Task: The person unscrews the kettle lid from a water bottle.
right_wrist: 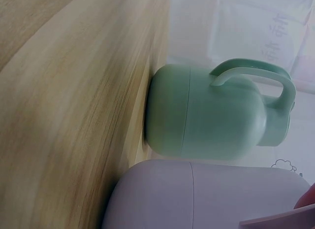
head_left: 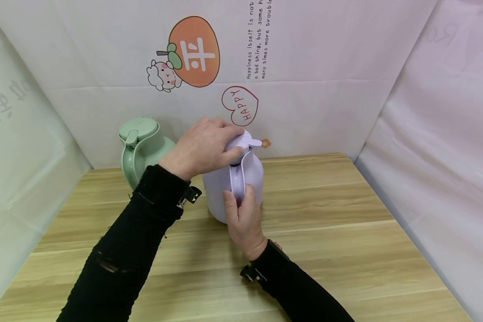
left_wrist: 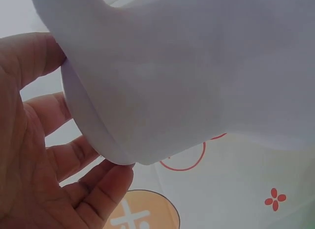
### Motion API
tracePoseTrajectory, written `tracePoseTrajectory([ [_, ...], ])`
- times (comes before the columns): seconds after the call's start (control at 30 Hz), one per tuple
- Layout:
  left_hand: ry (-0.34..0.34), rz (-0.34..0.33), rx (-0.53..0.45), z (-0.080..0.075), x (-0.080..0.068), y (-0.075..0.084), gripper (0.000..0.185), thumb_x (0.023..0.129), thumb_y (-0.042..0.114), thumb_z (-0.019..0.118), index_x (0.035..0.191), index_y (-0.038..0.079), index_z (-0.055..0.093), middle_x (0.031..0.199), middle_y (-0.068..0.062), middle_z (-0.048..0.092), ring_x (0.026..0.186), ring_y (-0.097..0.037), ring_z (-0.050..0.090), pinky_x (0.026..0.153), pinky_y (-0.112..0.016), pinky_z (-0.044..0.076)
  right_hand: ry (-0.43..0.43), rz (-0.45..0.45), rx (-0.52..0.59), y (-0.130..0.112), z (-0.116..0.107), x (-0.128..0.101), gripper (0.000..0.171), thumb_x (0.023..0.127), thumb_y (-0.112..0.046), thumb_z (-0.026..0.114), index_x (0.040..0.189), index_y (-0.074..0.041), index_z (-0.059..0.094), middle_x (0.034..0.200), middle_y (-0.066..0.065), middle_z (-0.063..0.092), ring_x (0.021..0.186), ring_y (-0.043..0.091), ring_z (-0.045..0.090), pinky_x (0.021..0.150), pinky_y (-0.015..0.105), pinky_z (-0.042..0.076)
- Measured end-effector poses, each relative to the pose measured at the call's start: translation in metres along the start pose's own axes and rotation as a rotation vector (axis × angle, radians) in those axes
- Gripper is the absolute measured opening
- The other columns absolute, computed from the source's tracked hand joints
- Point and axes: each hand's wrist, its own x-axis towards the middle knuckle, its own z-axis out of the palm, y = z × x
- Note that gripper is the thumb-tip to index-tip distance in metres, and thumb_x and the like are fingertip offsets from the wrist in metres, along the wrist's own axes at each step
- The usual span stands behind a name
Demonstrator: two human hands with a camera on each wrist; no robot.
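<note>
A pale purple thermos jug [head_left: 217, 199] stands on the table, its handle [head_left: 237, 179] facing me. My right hand [head_left: 245, 223] grips the lower part of that handle. Over the top, my left hand [head_left: 205, 145] holds the purple lid [head_left: 234, 142], thumb on the near side and fingers on the far side. The lid's thumb lever [head_left: 252, 142] points right, and a dark line shows beneath the lid. In the left wrist view, curled fingers [left_wrist: 110, 189] touch the lid's edge [left_wrist: 81, 101]. The right wrist view catches the jug's smooth side [right_wrist: 152, 199] and a bit of fingertip.
Behind my left forearm, a green thermos jug [head_left: 145, 147] stands to the left of the purple one. A wood-grain table [head_left: 314, 237] lies underneath. White printed cloth [head_left: 326, 80] hangs close behind the jugs and along both sides.
</note>
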Motion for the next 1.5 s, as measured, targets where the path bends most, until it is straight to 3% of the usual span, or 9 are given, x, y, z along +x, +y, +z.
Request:
tracePoseTrajectory([
  [0.3,0.033,-0.042,0.045,0.003,0.001,0.003,0.05,0.1,0.052,0.056,0.139,0.021,0.067,0.125,-0.01,0.067,0.108,-0.031,0.059,0.1,-0.045,0.045,-0.008,0.011,0.012,-0.001,0.0,0.001,0.047,0.11,-0.045,0.048,0.109,0.002,0.051,0.089,0.014,0.059,0.078,0.025,0.061,0.066,0.035,0.049],
  [0.6,0.084,-0.083,0.109,0.007,0.001,0.007,0.052,0.098,0.059,0.058,0.133,0.022,0.069,0.103,-0.008,0.063,0.088,-0.027,0.053,0.079,-0.04,0.045,-0.012,0.014,0.01,0.001,0.0,0.0,0.046,0.11,-0.044,0.048,0.109,0.002,0.051,0.088,0.013,0.058,0.076,0.023,0.06,0.065,0.034,0.048],
  [0.93,0.14,-0.103,0.222,0.011,0.004,0.01,0.057,0.095,0.069,0.056,0.12,0.02,0.071,0.092,-0.007,0.06,0.082,-0.028,0.054,0.073,-0.04,0.046,-0.014,0.017,0.021,0.001,0.0,0.0,0.045,0.11,-0.043,0.049,0.112,0.003,0.052,0.091,0.015,0.06,0.079,0.025,0.062,0.066,0.035,0.049],
  [1.23,0.167,-0.147,0.249,0.014,0.007,0.014,0.061,0.093,0.073,0.056,0.106,0.015,0.069,0.087,-0.009,0.059,0.078,-0.03,0.054,0.068,-0.042,0.048,-0.019,0.019,0.028,0.001,0.0,-0.001,0.047,0.11,-0.044,0.049,0.112,0.003,0.052,0.09,0.014,0.059,0.077,0.023,0.06,0.065,0.033,0.049],
  [1.5,0.181,-0.203,0.267,0.015,0.01,0.019,0.064,0.092,0.077,0.054,0.103,0.015,0.066,0.088,-0.01,0.059,0.077,-0.031,0.054,0.07,-0.044,0.047,-0.027,0.011,0.036,0.001,0.001,0.0,0.046,0.11,-0.043,0.048,0.111,0.003,0.051,0.088,0.013,0.057,0.075,0.022,0.058,0.063,0.032,0.047],
])
